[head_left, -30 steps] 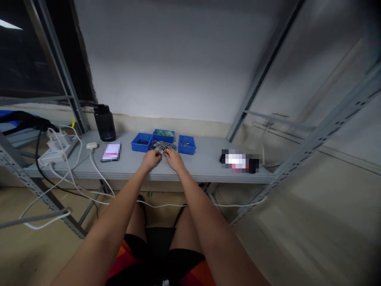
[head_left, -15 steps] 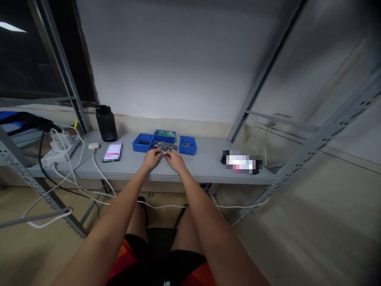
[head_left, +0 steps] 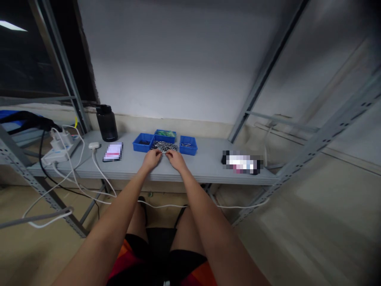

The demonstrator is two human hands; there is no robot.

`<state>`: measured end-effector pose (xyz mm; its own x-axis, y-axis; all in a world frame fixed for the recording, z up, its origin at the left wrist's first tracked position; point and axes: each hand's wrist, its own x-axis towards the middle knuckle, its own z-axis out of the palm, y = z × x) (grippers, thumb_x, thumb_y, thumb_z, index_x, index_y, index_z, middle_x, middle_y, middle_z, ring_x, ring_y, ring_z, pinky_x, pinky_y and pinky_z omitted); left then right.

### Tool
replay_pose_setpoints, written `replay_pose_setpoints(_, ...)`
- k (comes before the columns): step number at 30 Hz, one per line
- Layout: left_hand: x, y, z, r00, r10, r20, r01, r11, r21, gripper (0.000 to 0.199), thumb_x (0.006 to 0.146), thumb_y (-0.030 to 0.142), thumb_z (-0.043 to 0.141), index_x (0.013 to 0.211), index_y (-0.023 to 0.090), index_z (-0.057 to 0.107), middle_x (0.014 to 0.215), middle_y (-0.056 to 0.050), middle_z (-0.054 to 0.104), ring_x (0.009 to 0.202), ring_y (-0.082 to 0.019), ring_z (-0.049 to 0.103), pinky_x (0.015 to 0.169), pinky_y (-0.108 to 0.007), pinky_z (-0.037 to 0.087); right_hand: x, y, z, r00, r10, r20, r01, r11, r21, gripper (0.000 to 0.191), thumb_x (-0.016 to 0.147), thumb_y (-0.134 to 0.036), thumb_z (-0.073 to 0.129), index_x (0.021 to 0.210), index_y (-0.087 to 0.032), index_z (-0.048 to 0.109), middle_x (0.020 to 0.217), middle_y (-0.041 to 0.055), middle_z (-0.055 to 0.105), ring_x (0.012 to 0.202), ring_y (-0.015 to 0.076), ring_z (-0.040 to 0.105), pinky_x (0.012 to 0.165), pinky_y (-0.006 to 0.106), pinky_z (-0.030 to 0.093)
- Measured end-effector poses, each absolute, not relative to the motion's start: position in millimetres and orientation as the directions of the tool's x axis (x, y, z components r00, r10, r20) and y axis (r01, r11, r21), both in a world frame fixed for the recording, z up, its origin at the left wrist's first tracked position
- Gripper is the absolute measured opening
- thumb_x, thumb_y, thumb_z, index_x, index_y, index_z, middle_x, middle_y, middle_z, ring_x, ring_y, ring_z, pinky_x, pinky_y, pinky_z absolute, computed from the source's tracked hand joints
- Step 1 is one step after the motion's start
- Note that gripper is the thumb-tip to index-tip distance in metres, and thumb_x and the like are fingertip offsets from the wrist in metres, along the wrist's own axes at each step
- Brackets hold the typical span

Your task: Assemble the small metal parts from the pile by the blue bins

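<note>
My left hand [head_left: 152, 159] and my right hand [head_left: 175, 159] face each other above the shelf, fingertips pinched. Between them runs a small thin dark piece, too small to name. Just behind the fingers lies a heap of thin shiny metal pieces [head_left: 165, 146], partly covered by my hands. A blue bin [head_left: 139, 147] with dark small parts stands to the left of the heap. Behind it, another blue bin [head_left: 165, 139] holds green items. On the right is a third blue bin [head_left: 188, 150] with some thin metal pieces inside.
A black bottle [head_left: 107, 124] and a phone [head_left: 113, 152] are on the left of the grey shelf [head_left: 205, 169]. A white power strip [head_left: 61, 152] trails cables over the front edge. At the right lies a blurred-out device [head_left: 241, 162]. Metal uprights frame both ends.
My fingertips have drawn slightly apart, and a little more of the thin piece shows between them. The bins and the heap look unmoved.
</note>
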<state>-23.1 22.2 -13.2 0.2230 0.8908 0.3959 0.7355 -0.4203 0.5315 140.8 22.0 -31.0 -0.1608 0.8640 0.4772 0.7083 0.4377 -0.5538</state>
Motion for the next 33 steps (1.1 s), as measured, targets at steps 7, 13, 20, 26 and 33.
replay_pose_setpoints(7, -20.9, 23.9, -14.9, 0.295, 0.893, 0.340, 0.786, -0.429, 0.446, 0.021, 0.084, 0.023, 0.058, 0.096, 0.017, 0.075, 0.095, -0.010, 0.075, 0.089, -0.022, 0.067, 0.082, -0.029, 0.049, 140.7, 21.0, -29.6, -0.114, 0.851, 0.513, 0.656, 0.452, -0.604, 0.016, 0.088, -0.017, 0.056, 0.094, -0.020, 0.071, 0.096, 0.0056, 0.073, 0.088, 0.0186, 0.064, 0.085, 0.031, 0.047)
replay_pose_setpoints(13, -18.3, 20.7, -12.0, 0.311, 0.873, 0.377, 0.790, -0.458, 0.408, 0.022, 0.087, 0.022, 0.055, 0.096, 0.016, 0.074, 0.095, -0.011, 0.074, 0.091, -0.022, 0.065, 0.086, -0.031, 0.048, 140.6, 21.0, -29.3, -0.049, 0.860, 0.507, 0.608, 0.429, -0.668, 0.014, 0.086, -0.017, 0.056, 0.091, -0.020, 0.069, 0.093, 0.0047, 0.072, 0.087, 0.0181, 0.065, 0.084, 0.030, 0.049)
replay_pose_setpoints(20, -21.5, 16.2, 12.2, 0.189, 0.825, 0.533, 0.853, -0.406, 0.327, 0.023, 0.092, 0.021, 0.051, 0.101, 0.012, 0.070, 0.104, -0.014, 0.069, 0.104, -0.025, 0.060, 0.095, -0.034, 0.044, 142.4, 16.9, -24.5, 0.097, 0.894, 0.438, 0.612, 0.294, -0.734, 0.021, 0.087, -0.019, 0.052, 0.103, -0.019, 0.066, 0.090, 0.0058, 0.072, 0.085, 0.0194, 0.066, 0.082, 0.031, 0.050)
replay_pose_setpoints(26, -49.2, 33.3, 36.5, -0.026, 0.849, 0.528, 0.947, -0.149, 0.286, 0.028, 0.094, 0.031, 0.049, 0.104, 0.014, 0.069, 0.113, -0.018, 0.065, 0.113, -0.033, 0.052, 0.098, -0.043, 0.039, 142.1, 18.1, -24.4, 0.098, 0.903, 0.418, 0.652, 0.259, -0.712, 0.024, 0.085, -0.016, 0.051, 0.101, -0.021, 0.067, 0.087, 0.0045, 0.071, 0.084, 0.0195, 0.065, 0.083, 0.030, 0.050)
replay_pose_setpoints(33, -16.9, 27.0, 27.7, 0.279, 0.855, 0.437, 0.930, -0.353, 0.097, 0.030, 0.096, 0.027, 0.043, 0.111, 0.015, 0.067, 0.118, -0.016, 0.062, 0.114, -0.028, 0.053, 0.098, -0.035, 0.041, 142.2, 18.9, -25.0, 0.102, 0.900, 0.424, 0.679, 0.248, -0.691, 0.024, 0.085, -0.014, 0.052, 0.102, -0.021, 0.068, 0.091, 0.0060, 0.072, 0.087, 0.0204, 0.066, 0.085, 0.030, 0.049)
